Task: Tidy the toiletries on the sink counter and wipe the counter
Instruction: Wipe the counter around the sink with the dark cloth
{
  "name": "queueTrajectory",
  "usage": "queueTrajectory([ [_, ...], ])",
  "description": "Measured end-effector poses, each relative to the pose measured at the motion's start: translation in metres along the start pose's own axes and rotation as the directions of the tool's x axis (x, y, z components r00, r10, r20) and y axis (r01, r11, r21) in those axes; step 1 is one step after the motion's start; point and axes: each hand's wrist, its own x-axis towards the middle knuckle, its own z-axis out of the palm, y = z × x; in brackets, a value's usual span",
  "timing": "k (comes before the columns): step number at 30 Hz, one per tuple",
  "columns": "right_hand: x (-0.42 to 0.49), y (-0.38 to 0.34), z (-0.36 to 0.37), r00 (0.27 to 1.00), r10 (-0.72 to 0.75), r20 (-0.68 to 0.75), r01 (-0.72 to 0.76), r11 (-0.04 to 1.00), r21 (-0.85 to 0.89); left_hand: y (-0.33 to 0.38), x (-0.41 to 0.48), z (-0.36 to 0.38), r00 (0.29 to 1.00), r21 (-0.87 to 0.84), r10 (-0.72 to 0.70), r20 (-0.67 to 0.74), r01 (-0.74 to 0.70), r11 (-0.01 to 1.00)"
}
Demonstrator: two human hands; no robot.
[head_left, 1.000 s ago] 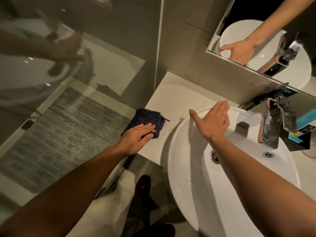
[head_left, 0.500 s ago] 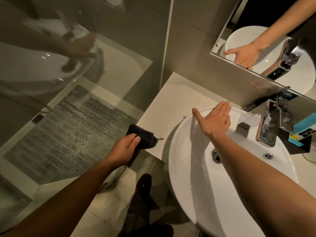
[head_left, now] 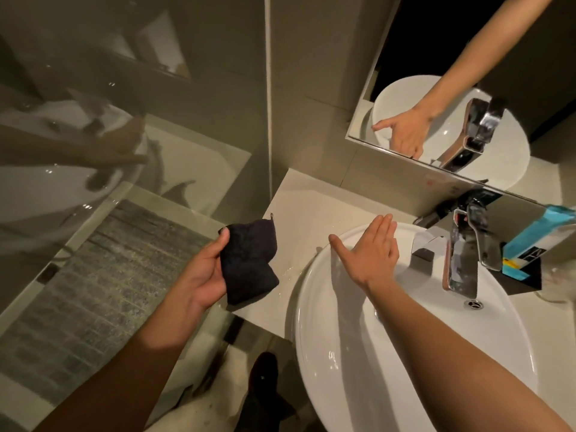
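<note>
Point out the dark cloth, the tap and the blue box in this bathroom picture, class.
dark cloth [head_left: 249, 263]: head view, middle of the bunched fabric.
tap [head_left: 463, 266]: head view, flat top of the spout.
blue box [head_left: 536, 238]: head view, its blue side panel.

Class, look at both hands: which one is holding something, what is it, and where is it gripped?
The left hand holds the dark cloth by its left edge, thumb on top. The right hand rests flat on the basin rim, holding nothing.

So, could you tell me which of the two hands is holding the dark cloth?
The left hand grips the dark cloth at the counter's front edge; the right hand lies flat and empty on the basin rim.
</note>
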Motion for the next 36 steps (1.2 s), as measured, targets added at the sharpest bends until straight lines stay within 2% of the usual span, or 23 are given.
queueTrajectory([
  [3,-0.001,-0.001,-0.001,1.000,-0.002,-0.010,0.002,1.000,-0.004,0.008,0.031,0.033,0.999,0.068,0.047,-0.007,-0.047,0.997],
  [6,-0.001,-0.001,-0.001,1.000,0.008,-0.007,-0.009,1.000,-0.019,0.019,0.068,0.073,0.992,0.182,0.096,0.079,-0.109,0.977],
  [9,0.001,-0.001,0.000,1.000,0.015,0.004,-0.015,1.000,-0.022,0.030,0.107,0.119,0.957,0.396,0.200,0.208,-0.269,0.878],
  [10,0.002,0.000,0.000,1.000,0.015,0.005,-0.015,1.000,-0.018,0.031,0.121,0.133,0.936,0.510,0.243,0.254,-0.343,0.789],
  [12,0.002,0.001,0.002,1.000,0.017,0.000,-0.017,1.000,-0.015,0.025,0.150,0.153,0.864,0.727,0.310,0.398,-0.503,0.467],
  [13,0.002,0.001,0.003,1.000,0.018,-0.008,-0.018,1.000,-0.015,0.018,0.163,0.158,0.832,0.775,0.279,0.480,-0.551,0.309],
  [15,0.003,0.001,0.004,1.000,0.016,-0.023,-0.016,1.000,-0.014,-0.005,0.186,0.156,0.824,0.816,0.102,0.557,-0.566,0.116],
  [18,0.002,0.000,0.006,0.999,0.014,-0.043,-0.014,1.000,-0.012,-0.036,0.212,0.131,0.790,0.733,-0.108,0.604,-0.603,-0.315],
  [19,0.002,0.000,0.006,0.999,0.015,-0.048,-0.015,1.000,-0.007,-0.042,0.218,0.123,0.782,0.698,-0.133,0.609,-0.608,-0.379],
  [21,0.001,-0.002,0.006,0.999,0.018,-0.050,-0.018,1.000,-0.001,-0.046,0.224,0.111,0.764,0.655,-0.160,0.625,-0.625,-0.424],
  [26,0.001,-0.003,0.003,0.999,0.022,-0.034,-0.023,0.999,-0.024,-0.044,0.231,0.104,0.653,0.416,-0.237,0.720,-0.679,-0.606],
  [31,0.000,-0.004,0.003,0.999,0.028,-0.029,-0.029,0.999,-0.036,-0.050,0.232,0.108,0.650,0.310,-0.218,0.728,-0.596,-0.741],
  [33,0.000,-0.003,0.004,0.999,0.031,-0.029,-0.032,0.999,-0.042,-0.053,0.231,0.106,0.642,0.345,-0.169,0.748,-0.594,-0.727],
  [36,0.001,-0.003,0.005,0.999,0.032,-0.028,-0.033,0.999,-0.044,-0.056,0.224,0.106,0.678,0.527,-0.055,0.733,-0.617,-0.584],
])
